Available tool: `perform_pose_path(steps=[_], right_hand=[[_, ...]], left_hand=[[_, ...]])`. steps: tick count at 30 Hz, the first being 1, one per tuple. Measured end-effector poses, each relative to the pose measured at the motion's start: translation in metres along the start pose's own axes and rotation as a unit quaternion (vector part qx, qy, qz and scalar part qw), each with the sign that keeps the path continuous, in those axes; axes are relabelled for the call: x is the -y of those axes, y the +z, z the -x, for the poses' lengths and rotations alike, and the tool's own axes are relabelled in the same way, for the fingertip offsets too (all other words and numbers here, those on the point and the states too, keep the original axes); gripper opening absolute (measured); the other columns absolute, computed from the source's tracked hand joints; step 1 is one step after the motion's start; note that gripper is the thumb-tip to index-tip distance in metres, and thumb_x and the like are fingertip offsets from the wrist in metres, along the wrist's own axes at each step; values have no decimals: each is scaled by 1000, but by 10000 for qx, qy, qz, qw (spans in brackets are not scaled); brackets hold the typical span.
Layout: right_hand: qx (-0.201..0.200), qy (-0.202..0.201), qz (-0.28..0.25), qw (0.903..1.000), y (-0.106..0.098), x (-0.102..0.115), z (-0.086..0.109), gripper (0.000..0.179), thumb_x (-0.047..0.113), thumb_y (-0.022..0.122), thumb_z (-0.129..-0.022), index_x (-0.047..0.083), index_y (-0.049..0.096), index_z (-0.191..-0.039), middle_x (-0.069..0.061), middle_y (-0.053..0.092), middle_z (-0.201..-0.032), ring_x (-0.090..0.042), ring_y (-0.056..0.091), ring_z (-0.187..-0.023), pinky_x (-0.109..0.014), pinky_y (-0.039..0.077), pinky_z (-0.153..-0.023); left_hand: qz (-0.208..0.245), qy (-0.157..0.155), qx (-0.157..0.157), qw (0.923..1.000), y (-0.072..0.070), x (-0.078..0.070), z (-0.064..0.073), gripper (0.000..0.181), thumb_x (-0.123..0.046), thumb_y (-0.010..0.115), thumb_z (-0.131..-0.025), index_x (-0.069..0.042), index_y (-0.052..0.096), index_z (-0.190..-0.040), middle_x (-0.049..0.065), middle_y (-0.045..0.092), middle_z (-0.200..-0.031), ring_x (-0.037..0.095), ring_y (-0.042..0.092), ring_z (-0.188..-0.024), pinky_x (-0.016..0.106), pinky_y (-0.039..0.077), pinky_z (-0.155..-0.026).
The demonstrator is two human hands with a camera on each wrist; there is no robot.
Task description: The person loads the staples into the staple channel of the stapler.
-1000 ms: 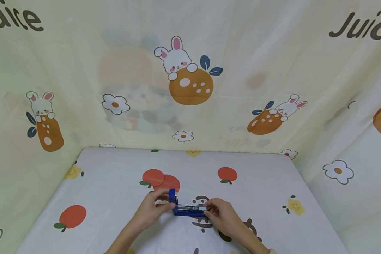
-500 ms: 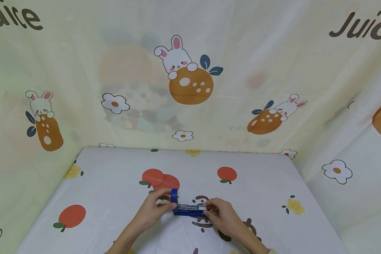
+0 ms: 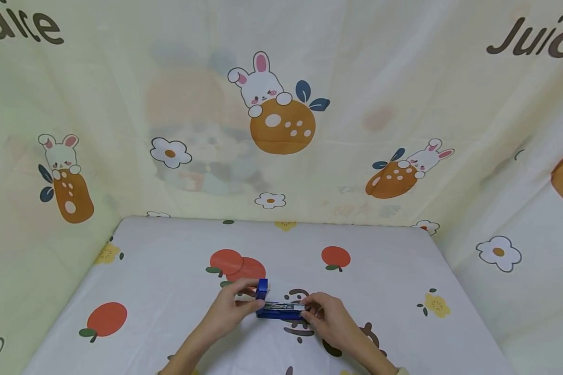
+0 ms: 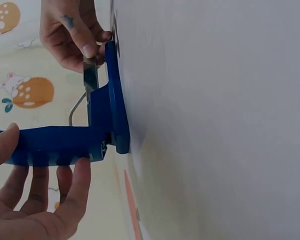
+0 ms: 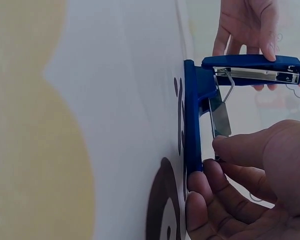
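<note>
A blue stapler (image 3: pixel 281 314) stands on the cloth with its top arm (image 4: pixel 55 145) swung up, roughly at a right angle to the base (image 5: pixel 191 115). My left hand (image 3: pixel 227 310) grips that raised arm, thumb on one side and fingers on the other. At the stapler's front end, my right hand (image 3: pixel 330 317) pinches the metal magazine (image 5: pixel 220 117) between thumb and fingers, with other fingertips at the tip of the base. A bent metal wire (image 5: pixel 231 87) runs between the raised arm and the magazine. The right fingers partly hide the magazine's front end.
A white cloth (image 3: pixel 169 271) printed with fruit and flowers covers the table. Behind it and at both sides hang pale curtains (image 3: pixel 328 172) with rabbit prints, meeting the table at its back edge.
The stapler's raised top arm has tilted slightly to the right, and my left hand has shifted right with it. My right hand stays in place at the front end.
</note>
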State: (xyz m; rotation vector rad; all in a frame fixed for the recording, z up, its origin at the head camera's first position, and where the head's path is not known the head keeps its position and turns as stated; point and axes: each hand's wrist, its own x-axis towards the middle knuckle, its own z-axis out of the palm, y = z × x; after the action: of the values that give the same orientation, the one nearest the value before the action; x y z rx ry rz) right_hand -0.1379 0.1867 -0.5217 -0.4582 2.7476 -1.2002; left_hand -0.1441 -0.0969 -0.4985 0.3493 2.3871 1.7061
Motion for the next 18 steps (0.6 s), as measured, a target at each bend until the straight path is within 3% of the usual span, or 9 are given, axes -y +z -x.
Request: perform_pose_path(steps=[8,18], right_hand=[[-18,13,13,10000,0,0,0,17,13,78,-96,10,73,-112,4,66,-91,-4,55,-79,-17,51,-69],[23,146,-39,9999,0,0,0,17,14,79,-96,10,73,-112,4,66,-91,-4,55,-78,-17,51,-69]], left_hand=[[-15,79,19,10000,2,0,-1,42,-21,79,-97,-13,68,-136,7,74,-123,25,63,-116,43,61,-99],[-120,11,22,9999,5,-2,-2,43,-23,79,-97,-14,68,-137,8,73,-127,26,62,-118,52,60,-100]])
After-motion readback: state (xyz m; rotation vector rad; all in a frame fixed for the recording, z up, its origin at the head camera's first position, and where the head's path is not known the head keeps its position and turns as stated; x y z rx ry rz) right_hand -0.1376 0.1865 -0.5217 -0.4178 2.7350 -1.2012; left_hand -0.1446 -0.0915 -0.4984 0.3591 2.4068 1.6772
